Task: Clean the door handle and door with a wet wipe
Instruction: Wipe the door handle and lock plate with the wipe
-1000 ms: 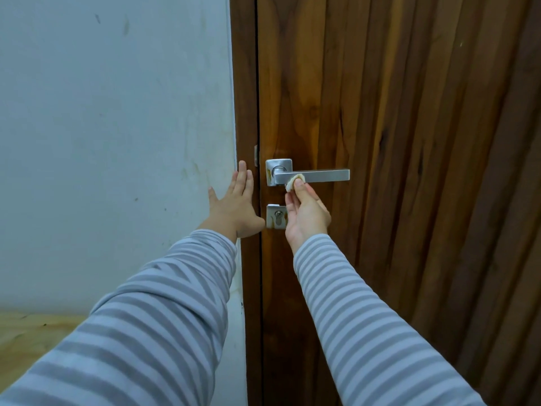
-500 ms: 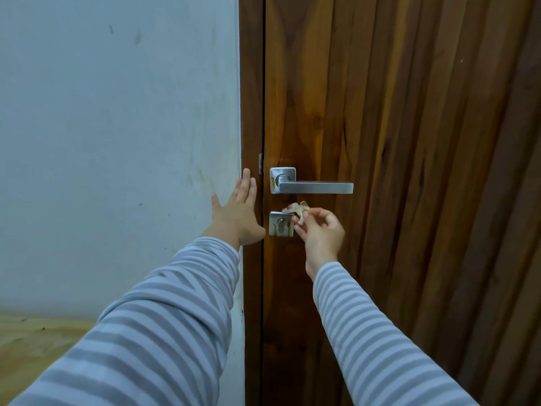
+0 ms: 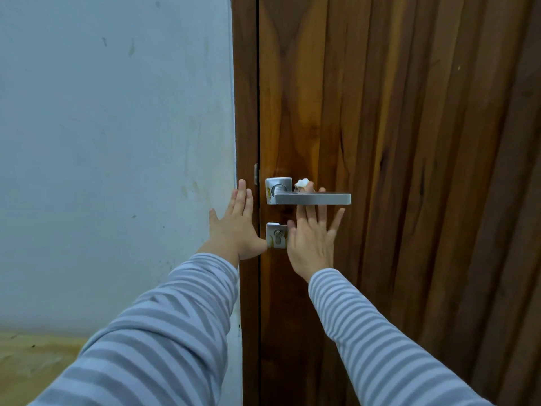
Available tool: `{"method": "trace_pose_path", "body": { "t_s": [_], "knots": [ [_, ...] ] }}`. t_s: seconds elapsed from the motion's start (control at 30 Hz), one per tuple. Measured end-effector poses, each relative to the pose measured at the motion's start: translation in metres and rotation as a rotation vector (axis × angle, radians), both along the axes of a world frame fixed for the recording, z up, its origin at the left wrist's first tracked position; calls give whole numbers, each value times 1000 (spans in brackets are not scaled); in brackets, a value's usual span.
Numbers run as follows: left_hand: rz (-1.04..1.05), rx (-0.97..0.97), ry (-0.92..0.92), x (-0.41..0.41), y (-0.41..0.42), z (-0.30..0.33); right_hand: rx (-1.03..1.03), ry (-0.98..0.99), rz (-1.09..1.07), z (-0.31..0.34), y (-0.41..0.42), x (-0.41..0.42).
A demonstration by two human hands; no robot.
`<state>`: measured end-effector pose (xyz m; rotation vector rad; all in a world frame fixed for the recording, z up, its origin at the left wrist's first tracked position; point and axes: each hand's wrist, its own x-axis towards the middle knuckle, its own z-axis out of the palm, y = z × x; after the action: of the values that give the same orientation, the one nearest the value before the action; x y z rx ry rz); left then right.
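Your right hand (image 3: 311,241), fingers straight, presses a small crumpled white wet wipe (image 3: 301,183) to the brown wooden door (image 3: 409,171) behind the silver metal lever handle (image 3: 313,198). Your left hand (image 3: 237,227) lies flat, empty, on the door frame (image 3: 246,98).

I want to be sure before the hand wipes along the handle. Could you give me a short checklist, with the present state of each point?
1. Wet wipe at the door handle: ok, it shows above the bar.
2. Right hand behind the bar, fingers straight: ok.
3. Grip on the wipe: cannot tell, the bar hides it.
4. Left hand flat on the door frame: ok.
5. Keyhole plate uncovered: ok.
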<state>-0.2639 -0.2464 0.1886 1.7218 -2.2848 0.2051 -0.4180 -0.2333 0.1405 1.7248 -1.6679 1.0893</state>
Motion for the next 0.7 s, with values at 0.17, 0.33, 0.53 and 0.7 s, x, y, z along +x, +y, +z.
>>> {"method": "trace_pose_path", "body": {
  "t_s": [0.17,0.33,0.53,0.7],
  "knots": [
    [15,-38,-9,-1,-7,-6,-72,123,-77,25,-21,-10],
    [23,-60,-5,-2,-9,-9,-105,242,-102,29,-25,-15],
    [28,-65,-9,-2,-8,-9,-127,328,-63,24,-18,-21],
    [21,-53,-14,0,-4,-7,-54,405,-87,12,-9,-28]
  ]
}}
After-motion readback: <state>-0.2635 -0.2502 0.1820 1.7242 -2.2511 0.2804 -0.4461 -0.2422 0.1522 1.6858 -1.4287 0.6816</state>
